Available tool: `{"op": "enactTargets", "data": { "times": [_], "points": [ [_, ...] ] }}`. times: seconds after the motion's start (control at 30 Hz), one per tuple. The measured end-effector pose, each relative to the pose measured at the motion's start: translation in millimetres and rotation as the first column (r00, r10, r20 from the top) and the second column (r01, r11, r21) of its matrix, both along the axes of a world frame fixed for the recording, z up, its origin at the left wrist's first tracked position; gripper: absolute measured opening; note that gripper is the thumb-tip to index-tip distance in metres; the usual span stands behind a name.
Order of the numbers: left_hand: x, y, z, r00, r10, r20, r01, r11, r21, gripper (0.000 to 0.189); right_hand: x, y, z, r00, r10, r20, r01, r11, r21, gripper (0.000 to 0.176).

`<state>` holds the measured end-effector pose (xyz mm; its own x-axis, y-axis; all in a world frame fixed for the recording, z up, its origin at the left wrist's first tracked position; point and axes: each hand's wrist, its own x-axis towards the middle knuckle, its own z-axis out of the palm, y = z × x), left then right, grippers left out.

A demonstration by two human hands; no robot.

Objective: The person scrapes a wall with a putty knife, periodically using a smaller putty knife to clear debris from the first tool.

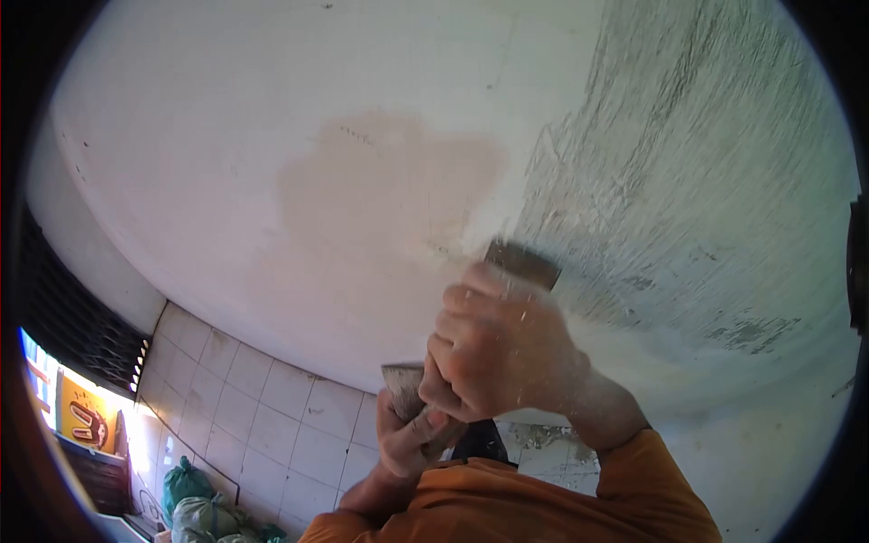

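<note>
My right hand [498, 348] is closed around a scraper whose wide dark blade [523, 263] meets the wall [362, 63]. The blade sits at the border between smooth pale paint and a rough, scratched grey-green area [688, 172]. Bits of dust or flakes show around this hand. Lower down, my left hand [407, 443] grips a second flat blade, which looks like a putty knife [405, 385], dusty and held away from the wall. Its handle is hidden by my fingers. The two hands are close together, the right one partly overlapping the left.
A damp-looking beige patch [389, 181] marks the wall left of the scraper. Below lies a white tiled floor [281, 398]. Tied green and whitish bags [195, 507] rest at lower left, near a dark shutter [72, 299] and a yellow poster [86, 412].
</note>
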<state>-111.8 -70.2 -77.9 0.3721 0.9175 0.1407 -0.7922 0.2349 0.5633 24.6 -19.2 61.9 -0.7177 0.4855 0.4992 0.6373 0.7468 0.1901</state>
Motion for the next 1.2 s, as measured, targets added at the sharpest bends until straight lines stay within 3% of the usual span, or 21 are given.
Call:
{"op": "enactTargets", "data": {
  "times": [0.2,0.33,0.47,0.6,0.7,0.8,0.9,1.1,1.13,1.2],
  "points": [
    [-1,-1,3,0.999,-0.011,-0.045,0.011,1.000,-0.003,0.043,3,-2,-4,0.999,-0.006,0.037,0.008,0.998,-0.062,0.025],
    [-2,-3,38,1.000,-0.004,0.025,0.003,1.000,0.028,0.026,2,-2,3,0.998,0.013,-0.062,-0.017,0.998,-0.056,0.023],
    [6,2,12,1.000,-0.006,0.029,0.005,1.000,0.030,0.022,8,-3,-11,0.998,-0.002,0.061,0.004,0.999,-0.036,0.021],
    [2,14,45,0.999,0.002,0.052,-0.007,0.996,0.093,0.020,1,1,20,0.998,-0.031,-0.052,0.030,0.999,-0.017,0.024],
    [4,2,30,0.998,-0.020,0.067,0.019,1.000,0.017,0.019,5,-1,9,1.000,0.008,-0.015,-0.008,1.000,-0.029,0.023],
    [5,5,40,1.000,0.027,0.003,-0.027,0.998,0.052,0.019,4,-3,11,0.999,-0.031,0.034,0.032,0.999,-0.040,0.023],
    [1,12,36,0.996,-0.029,0.089,0.020,0.995,0.100,0.024,0,0,26,0.994,-0.052,-0.101,0.050,0.999,-0.014,0.023],
    [2,6,40,1.000,0.011,0.020,-0.011,1.000,-0.006,0.022,0,-4,14,0.999,-0.050,-0.012,0.050,0.998,-0.033,0.022],
    [0,12,42,0.997,-0.037,0.068,0.032,0.997,0.073,0.021,1,-1,21,0.998,-0.045,-0.032,0.044,0.999,-0.022,0.022],
    [2,11,40,0.996,-0.021,0.082,0.015,0.997,0.073,0.021,-2,-1,31,0.998,-0.058,-0.029,0.058,0.998,0.004,0.023]
  ]
}}
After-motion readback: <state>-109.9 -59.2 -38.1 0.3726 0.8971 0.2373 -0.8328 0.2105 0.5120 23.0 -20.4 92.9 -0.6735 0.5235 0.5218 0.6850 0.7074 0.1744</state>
